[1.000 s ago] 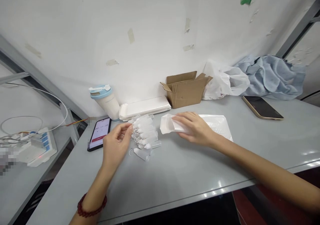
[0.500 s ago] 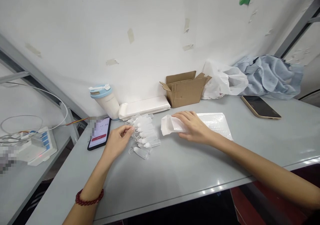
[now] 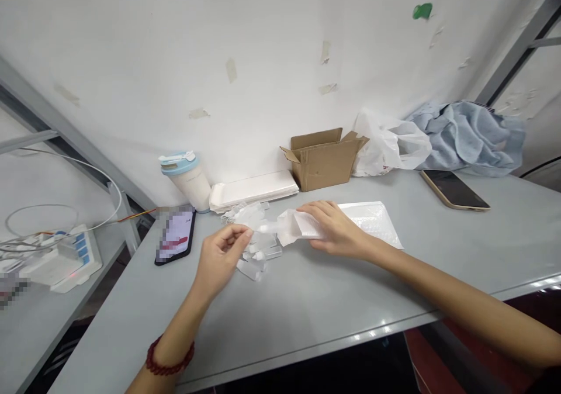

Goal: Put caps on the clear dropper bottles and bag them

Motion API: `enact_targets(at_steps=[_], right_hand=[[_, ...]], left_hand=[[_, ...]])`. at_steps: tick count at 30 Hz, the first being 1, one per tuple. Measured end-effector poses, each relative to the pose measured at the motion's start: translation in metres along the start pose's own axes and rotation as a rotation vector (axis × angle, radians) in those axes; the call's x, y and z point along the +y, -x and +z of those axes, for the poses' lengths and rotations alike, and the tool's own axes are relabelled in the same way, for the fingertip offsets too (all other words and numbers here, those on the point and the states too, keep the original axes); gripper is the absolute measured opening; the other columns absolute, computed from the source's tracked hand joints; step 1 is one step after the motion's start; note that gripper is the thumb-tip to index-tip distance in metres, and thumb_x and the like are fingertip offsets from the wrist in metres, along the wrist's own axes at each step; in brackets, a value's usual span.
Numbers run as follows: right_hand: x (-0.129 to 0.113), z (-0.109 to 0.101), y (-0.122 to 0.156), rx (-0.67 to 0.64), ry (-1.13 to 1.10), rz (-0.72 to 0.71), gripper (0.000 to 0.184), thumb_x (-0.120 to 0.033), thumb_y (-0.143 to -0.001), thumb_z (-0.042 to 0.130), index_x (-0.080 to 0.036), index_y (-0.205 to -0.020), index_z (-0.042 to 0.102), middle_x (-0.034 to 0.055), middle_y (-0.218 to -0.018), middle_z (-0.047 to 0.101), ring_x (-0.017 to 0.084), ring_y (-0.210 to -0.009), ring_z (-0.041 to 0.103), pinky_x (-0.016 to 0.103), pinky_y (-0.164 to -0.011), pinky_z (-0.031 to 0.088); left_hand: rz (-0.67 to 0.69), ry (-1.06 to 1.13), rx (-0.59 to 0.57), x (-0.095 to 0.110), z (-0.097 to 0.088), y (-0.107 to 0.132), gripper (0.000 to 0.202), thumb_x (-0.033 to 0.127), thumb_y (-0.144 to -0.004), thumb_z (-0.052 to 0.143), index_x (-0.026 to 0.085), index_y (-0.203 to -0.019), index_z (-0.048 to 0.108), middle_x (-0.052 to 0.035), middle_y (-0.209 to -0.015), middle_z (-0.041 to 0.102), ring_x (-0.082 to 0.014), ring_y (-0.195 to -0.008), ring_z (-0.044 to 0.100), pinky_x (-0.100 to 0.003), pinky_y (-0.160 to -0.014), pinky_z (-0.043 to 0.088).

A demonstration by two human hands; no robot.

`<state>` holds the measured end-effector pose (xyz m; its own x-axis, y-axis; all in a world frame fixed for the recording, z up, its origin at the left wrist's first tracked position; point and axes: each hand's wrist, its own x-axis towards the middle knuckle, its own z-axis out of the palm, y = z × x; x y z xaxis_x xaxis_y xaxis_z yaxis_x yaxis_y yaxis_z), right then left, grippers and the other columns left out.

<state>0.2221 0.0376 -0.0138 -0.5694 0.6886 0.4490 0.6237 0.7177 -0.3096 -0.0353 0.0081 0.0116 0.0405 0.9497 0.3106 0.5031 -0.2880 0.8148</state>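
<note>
My left hand (image 3: 221, 259) pinches one small clear plastic bottle (image 3: 258, 225) and holds it off the table, its tip at the open mouth of a white padded envelope (image 3: 294, 228). My right hand (image 3: 335, 229) grips that envelope and lifts its open end toward the bottle. Below the lifted bottle lies a pile of several more small bottles (image 3: 258, 253) on the grey table (image 3: 307, 300). Under my right hand lies another flat white padded envelope (image 3: 372, 220).
A phone (image 3: 176, 235) lies left of the bottles, a blue-lidded cup (image 3: 187, 179) and a stack of white envelopes (image 3: 254, 188) behind them. A cardboard box (image 3: 323, 158), a plastic bag (image 3: 390, 145), a blue cloth (image 3: 468, 137) and a second phone (image 3: 456, 189) sit further right.
My left hand has picked one bottle out of the pile and carried it right to the envelope's mouth. My right hand has lifted the envelope's open end and shifted it left.
</note>
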Motion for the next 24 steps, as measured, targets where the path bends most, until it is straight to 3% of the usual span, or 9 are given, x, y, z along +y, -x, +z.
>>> enact_targets(at_steps=[4,7,10,12,15,17,19,21,24], right_hand=[[-0.006,-0.002,0.001,0.02,-0.035,-0.044,0.058,-0.013,-0.067,0.06,-0.02,-0.123,0.042,0.0102,-0.119,0.056,0.027,-0.108,0.049,0.042,-0.087,0.038],[-0.01,-0.004,0.002,0.043,-0.052,-0.074,0.057,-0.014,-0.069,0.059,-0.02,-0.123,0.042,0.0099,-0.117,0.057,0.027,-0.107,0.05,0.042,-0.087,0.039],[-0.013,-0.006,0.003,0.06,-0.069,-0.066,0.056,-0.015,-0.068,0.059,-0.02,-0.121,0.042,0.0096,-0.114,0.058,0.026,-0.105,0.051,0.041,-0.086,0.04],[-0.013,-0.007,0.003,0.066,-0.076,-0.054,0.055,-0.014,-0.068,0.059,-0.021,-0.12,0.043,0.0092,-0.114,0.058,0.026,-0.105,0.051,0.041,-0.086,0.04],[-0.011,-0.01,0.003,0.074,-0.058,-0.018,0.054,-0.015,-0.068,0.058,-0.022,-0.119,0.044,0.0085,-0.113,0.058,0.026,-0.103,0.052,0.04,-0.085,0.04],[-0.008,-0.011,0.002,0.084,-0.032,0.004,0.053,-0.016,-0.068,0.058,-0.022,-0.119,0.045,0.0082,-0.112,0.058,0.026,-0.102,0.052,0.041,-0.084,0.04],[-0.003,-0.011,0.002,0.096,-0.01,0.017,0.052,-0.017,-0.069,0.057,-0.023,-0.119,0.045,0.0083,-0.113,0.057,0.026,-0.102,0.052,0.041,-0.084,0.039],[0.002,-0.01,0.001,0.104,0.006,0.019,0.052,-0.016,-0.069,0.057,-0.022,-0.119,0.045,0.0085,-0.113,0.057,0.026,-0.102,0.051,0.041,-0.085,0.039],[0.007,-0.008,0.002,0.106,0.022,0.014,0.052,-0.016,-0.069,0.058,-0.021,-0.119,0.045,0.0096,-0.113,0.057,0.027,-0.102,0.051,0.041,-0.085,0.039]], left_hand=[[0.087,-0.073,-0.048,0.004,0.021,0.013,0.021,0.032,-0.083,0.054,0.016,-0.074,0.065,-0.0005,-0.062,0.058,-0.0119,-0.055,0.048,-0.022,-0.052,0.039],[0.291,-0.174,-0.078,0.0,0.034,0.02,0.024,0.027,-0.088,0.048,0.017,-0.091,0.07,-0.0017,-0.064,0.057,-0.0125,-0.056,0.048,-0.023,-0.053,0.039],[0.459,-0.284,-0.158,-0.003,0.039,0.023,0.031,0.022,-0.09,0.042,0.016,-0.11,0.066,-0.0028,-0.064,0.056,-0.013,-0.057,0.049,-0.024,-0.054,0.04],[0.475,-0.332,-0.143,-0.003,0.037,0.022,0.033,0.021,-0.09,0.041,0.015,-0.113,0.063,-0.0038,-0.066,0.059,-0.0133,-0.057,0.05,-0.024,-0.056,0.041],[0.385,-0.357,0.028,-0.005,0.025,0.014,0.03,0.026,-0.089,0.042,0.016,-0.104,0.066,-0.0048,-0.072,0.064,-0.0131,-0.057,0.051,-0.024,-0.056,0.041],[0.264,-0.387,0.166,-0.008,0.011,0.006,0.028,0.03,-0.087,0.044,0.016,-0.097,0.066,-0.0039,-0.073,0.065,-0.0124,-0.055,0.05,-0.023,-0.055,0.041],[0.108,-0.443,0.215,-0.015,-0.005,-0.005,0.029,0.033,-0.083,0.047,0.015,-0.099,0.063,-0.0007,-0.065,0.06,-0.0129,-0.052,0.049,-0.024,-0.056,0.041],[0.007,-0.485,0.153,-0.023,-0.021,-0.014,0.031,0.037,-0.078,0.05,0.016,-0.098,0.061,0.0025,-0.058,0.056,-0.0146,-0.05,0.05,-0.026,-0.055,0.041],[-0.102,-0.471,-0.047,-0.032,-0.035,-0.023,0.033,0.04,-0.073,0.05,0.017,-0.094,0.06,0.0033,-0.055,0.056,-0.0171,-0.052,0.054,-0.027,-0.055,0.042]])
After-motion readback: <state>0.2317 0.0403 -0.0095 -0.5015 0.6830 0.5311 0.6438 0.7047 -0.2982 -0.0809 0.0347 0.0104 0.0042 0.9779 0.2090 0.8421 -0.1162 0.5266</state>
